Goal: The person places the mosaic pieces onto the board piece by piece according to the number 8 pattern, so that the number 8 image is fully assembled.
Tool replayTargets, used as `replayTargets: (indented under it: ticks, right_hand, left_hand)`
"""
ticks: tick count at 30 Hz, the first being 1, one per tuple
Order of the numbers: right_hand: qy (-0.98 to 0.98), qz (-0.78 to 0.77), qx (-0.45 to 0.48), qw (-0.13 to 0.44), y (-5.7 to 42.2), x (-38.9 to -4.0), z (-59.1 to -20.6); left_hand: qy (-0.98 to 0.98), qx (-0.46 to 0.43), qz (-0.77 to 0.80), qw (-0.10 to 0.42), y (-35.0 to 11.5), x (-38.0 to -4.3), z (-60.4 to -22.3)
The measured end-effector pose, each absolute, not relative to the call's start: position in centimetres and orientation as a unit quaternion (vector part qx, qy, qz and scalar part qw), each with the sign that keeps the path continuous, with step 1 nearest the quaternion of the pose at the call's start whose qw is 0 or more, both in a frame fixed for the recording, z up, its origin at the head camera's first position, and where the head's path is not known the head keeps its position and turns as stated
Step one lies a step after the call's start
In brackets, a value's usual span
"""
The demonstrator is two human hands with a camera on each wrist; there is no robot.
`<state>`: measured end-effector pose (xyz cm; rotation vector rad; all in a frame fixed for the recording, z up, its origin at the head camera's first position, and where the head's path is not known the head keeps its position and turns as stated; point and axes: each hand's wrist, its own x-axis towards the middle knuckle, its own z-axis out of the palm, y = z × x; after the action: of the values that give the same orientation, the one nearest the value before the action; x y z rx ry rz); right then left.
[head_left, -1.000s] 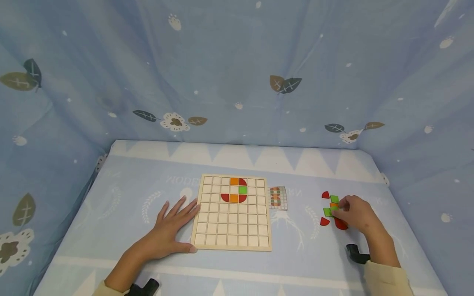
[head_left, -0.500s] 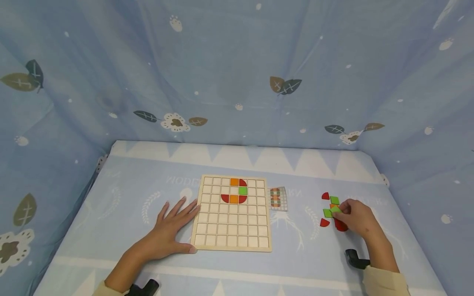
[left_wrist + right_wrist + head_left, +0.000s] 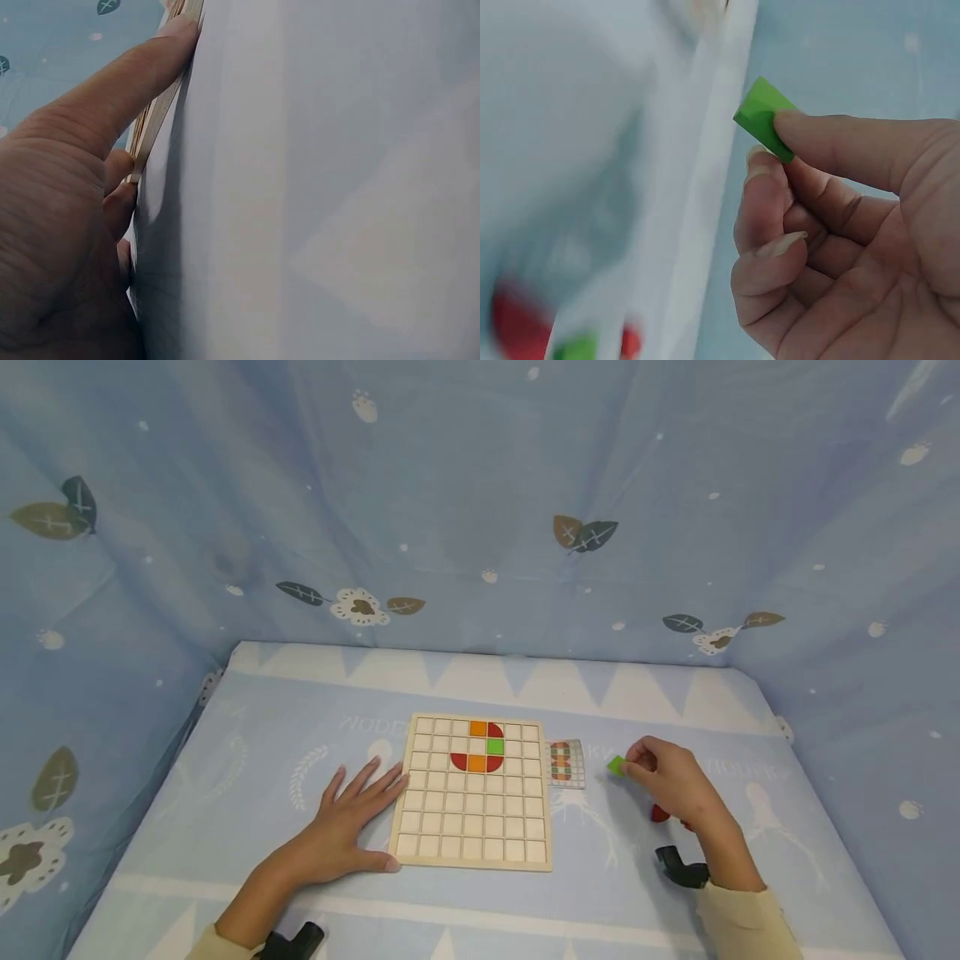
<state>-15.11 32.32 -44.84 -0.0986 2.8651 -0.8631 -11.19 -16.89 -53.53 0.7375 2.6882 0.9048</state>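
- Green tile point(image 3: 616, 766), right of centre in the head frame, just right of the picture card point(image 3: 567, 764); half a second ago it was lower and farther right, among the loose pieces
- Right hand point(image 3: 675, 777) pinches it between thumb and fingers, and has moved left and up with it
- Red pieces point(image 3: 660, 813) show partly at the right, below that hand; in the right wrist view, blurred red and green shapes sit at the lower left
- Left hand point(image 3: 345, 835) lies spread as before, grasping nothing, fingertips and thumb touching the left edge of the board point(image 3: 470, 822)
- Board, lower centre of the head frame, bears the same six coloured pieces point(image 3: 495, 747) near its top as earlier
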Motion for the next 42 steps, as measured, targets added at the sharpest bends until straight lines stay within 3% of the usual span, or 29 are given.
replayTargets:
  ticks: [9, 22, 30, 42]
  right_hand:
    - [0.939, -0.304, -0.142, 0.078, 24.5, -18.6, -44.2]
    - [0.920, -0.305, -0.222, 0.108, 16.1, -22.7, -45.1]
    - [0.917, -0.285, -0.247, 0.127, 12.8, -23.8, -46.7]
    - [0.915, -0.258, -0.264, 0.160, 11.5, -24.2, -47.9]
  left_hand:
    - [0.904, 0.262, 0.322, 0.099, -16.8, -11.2, -53.3]
    - [0.904, 0.268, 0.321, 0.093, -17.0, -11.2, -53.5]
    - [0.906, 0.263, 0.317, 0.101, -17.2, -11.2, -53.5]
    - [0.904, 0.267, 0.317, 0.100, -17.3, -11.2, -53.2]
